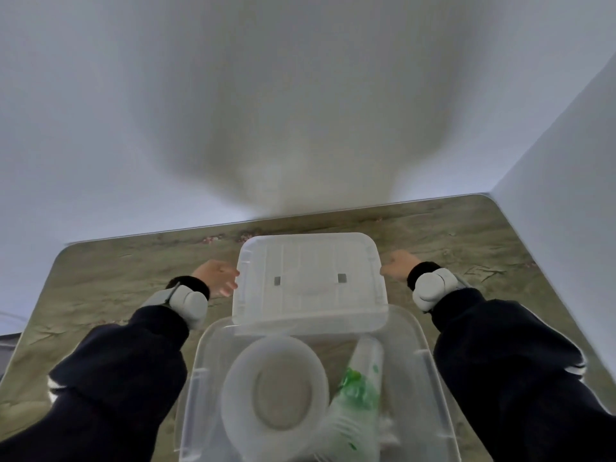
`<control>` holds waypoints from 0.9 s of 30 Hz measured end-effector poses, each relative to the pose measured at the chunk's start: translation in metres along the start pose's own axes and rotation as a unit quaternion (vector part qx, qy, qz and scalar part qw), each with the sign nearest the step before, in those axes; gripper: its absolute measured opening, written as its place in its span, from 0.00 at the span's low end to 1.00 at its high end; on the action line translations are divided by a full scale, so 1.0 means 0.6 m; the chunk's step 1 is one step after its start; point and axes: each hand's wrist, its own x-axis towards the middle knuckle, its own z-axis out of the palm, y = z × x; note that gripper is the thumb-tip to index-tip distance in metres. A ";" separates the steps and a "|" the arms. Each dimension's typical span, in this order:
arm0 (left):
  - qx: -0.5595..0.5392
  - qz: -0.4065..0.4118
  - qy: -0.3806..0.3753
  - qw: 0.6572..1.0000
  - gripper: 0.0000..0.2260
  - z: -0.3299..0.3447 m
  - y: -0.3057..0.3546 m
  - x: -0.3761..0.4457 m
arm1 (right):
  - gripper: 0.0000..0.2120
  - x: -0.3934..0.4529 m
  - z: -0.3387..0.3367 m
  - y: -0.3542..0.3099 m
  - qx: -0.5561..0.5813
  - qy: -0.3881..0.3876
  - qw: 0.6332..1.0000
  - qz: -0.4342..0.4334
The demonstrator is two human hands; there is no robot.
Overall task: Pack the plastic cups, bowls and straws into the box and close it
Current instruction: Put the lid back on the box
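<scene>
Closing step: left hand (216,276) and right hand (398,265) grip lid (308,281) sides, behind box (430,368). Next: lower lid squarely onto box.

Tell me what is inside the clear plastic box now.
Inside the clear plastic box lie a stack of translucent bowls and, to its right, a sleeve of cups with green print. The lid covers the far end, and no straws are visible.

You see a table (110,281) with rounded corners and a greenish, marble-like patterned top, standing against pale walls. A clear plastic box (430,361) stands directly on it, near your edge. Whether the translucent lid (310,281) touches the table behind the box, you cannot tell.
</scene>
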 end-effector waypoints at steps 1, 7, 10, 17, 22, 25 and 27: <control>0.006 -0.016 -0.003 1.000 0.13 0.001 -0.001 0.013 | 0.20 0.010 0.005 -0.001 -0.003 -0.015 1.000 0.004; 0.017 -0.149 -0.024 0.988 0.15 0.016 -0.008 0.071 | 0.06 0.072 0.032 0.002 0.039 -0.056 0.998 0.010; 0.015 -0.178 -0.049 0.983 0.14 0.033 -0.014 0.087 | 0.08 0.091 0.043 0.002 0.072 -0.049 0.996 0.020; -0.014 -0.163 -0.041 0.986 0.19 0.033 -0.006 0.089 | 0.10 0.085 0.030 -0.016 0.089 -0.019 0.995 0.036; -0.066 -0.078 0.015 0.995 0.18 -0.010 0.026 0.057 | 0.05 0.047 -0.018 -0.039 0.148 0.088 0.985 -0.019; -0.153 -0.015 0.061 0.986 0.20 -0.038 0.049 0.029 | 0.14 0.023 -0.048 -0.053 0.195 0.145 0.969 -0.045; -0.199 0.018 0.094 0.975 0.22 -0.060 0.062 -0.005 | 0.15 -0.010 -0.068 -0.062 0.258 0.199 0.943 -0.063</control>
